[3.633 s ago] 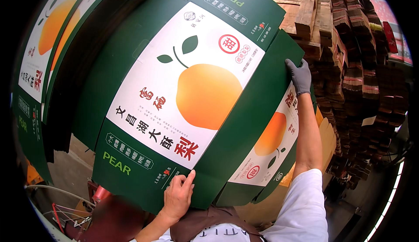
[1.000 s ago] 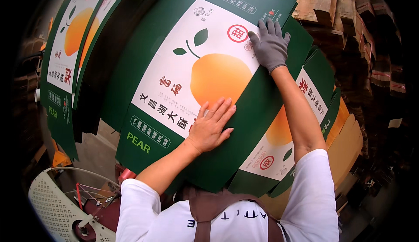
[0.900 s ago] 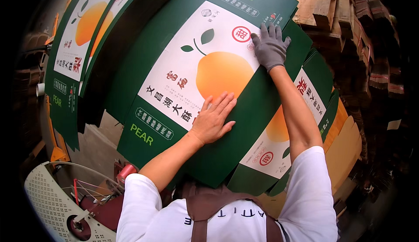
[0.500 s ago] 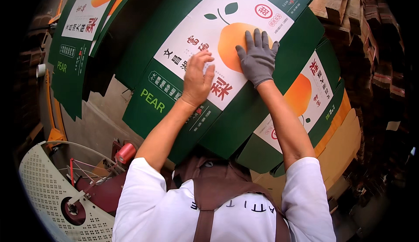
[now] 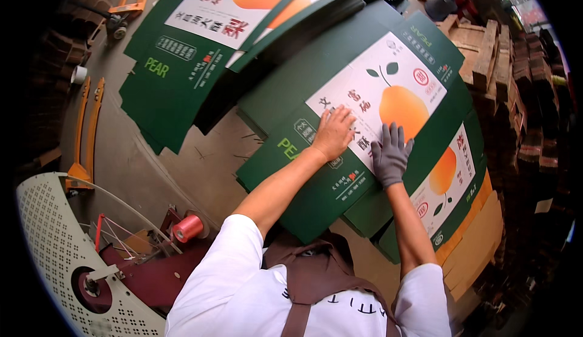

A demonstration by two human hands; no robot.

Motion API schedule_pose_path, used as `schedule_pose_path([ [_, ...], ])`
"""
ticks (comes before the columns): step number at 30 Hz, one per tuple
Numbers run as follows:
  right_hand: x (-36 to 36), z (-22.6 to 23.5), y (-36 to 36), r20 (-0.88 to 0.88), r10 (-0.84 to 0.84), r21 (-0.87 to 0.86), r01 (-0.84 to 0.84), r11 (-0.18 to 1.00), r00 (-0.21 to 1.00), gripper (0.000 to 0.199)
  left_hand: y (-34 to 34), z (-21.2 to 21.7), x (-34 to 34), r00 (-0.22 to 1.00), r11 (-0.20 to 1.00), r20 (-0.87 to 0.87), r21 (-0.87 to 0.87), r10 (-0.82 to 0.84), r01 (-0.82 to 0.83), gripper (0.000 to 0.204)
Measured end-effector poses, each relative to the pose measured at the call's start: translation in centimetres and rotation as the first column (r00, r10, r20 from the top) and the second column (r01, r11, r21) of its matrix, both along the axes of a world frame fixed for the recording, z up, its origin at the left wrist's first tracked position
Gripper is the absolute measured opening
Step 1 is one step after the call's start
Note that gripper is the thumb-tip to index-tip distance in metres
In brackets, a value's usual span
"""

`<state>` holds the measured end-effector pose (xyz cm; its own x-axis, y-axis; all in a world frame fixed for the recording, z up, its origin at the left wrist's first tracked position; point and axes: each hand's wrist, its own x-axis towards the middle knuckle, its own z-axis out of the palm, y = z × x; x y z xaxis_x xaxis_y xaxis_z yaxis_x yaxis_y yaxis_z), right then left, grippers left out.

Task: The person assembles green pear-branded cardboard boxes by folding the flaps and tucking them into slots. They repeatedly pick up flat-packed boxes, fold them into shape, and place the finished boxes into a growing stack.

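Note:
A flat, unfolded carton blank point(image 5: 405, 63) lies before me, dark green with a white panel and a printed orange-yellow pear. It rests on other green blanks in a stack. My bare left hand point(image 5: 335, 131) lies on the lower left part of the white panel, fingers spread. Beside it, to the right, my right hand point(image 5: 392, 156) in a grey glove touches the sheet at the pear's lower edge, its fingers stretched out. Neither hand grips an edge of the sheet.
Another pile of green blanks point(image 5: 136, 109) stands at the upper left. A machine with a perforated cream cover point(image 5: 48, 230) and a red spool point(image 5: 188, 228) is lower left. Yellow forks point(image 5: 85, 136) stand beyond it. Wooden pallets point(image 5: 486, 51) and brown cardboard point(image 5: 477, 243) lie right.
My view has swung left, so the blanks appear farther right and lower. On the sheet, my left hand has moved left and flattened; my gloved hand has slid down toward the pear's lower edge.

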<state>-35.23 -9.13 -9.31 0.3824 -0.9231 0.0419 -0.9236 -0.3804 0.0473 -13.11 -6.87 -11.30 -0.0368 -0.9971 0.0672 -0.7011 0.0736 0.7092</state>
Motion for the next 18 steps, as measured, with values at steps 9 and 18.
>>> schedule_pose_path([
  [9,2.8,2.5,4.1,-0.08,-0.066,0.115,0.074,0.991,0.995,0.078,7.8,10.4,27.3,0.702,0.854,0.574,0.01,0.422,-0.521,0.081],
  [18,2.4,3.0,3.3,0.016,-0.102,0.179,0.098,0.979,0.995,0.077,12.7,15.1,28.0,0.753,0.978,0.64,0.011,0.152,-0.206,0.064],
])
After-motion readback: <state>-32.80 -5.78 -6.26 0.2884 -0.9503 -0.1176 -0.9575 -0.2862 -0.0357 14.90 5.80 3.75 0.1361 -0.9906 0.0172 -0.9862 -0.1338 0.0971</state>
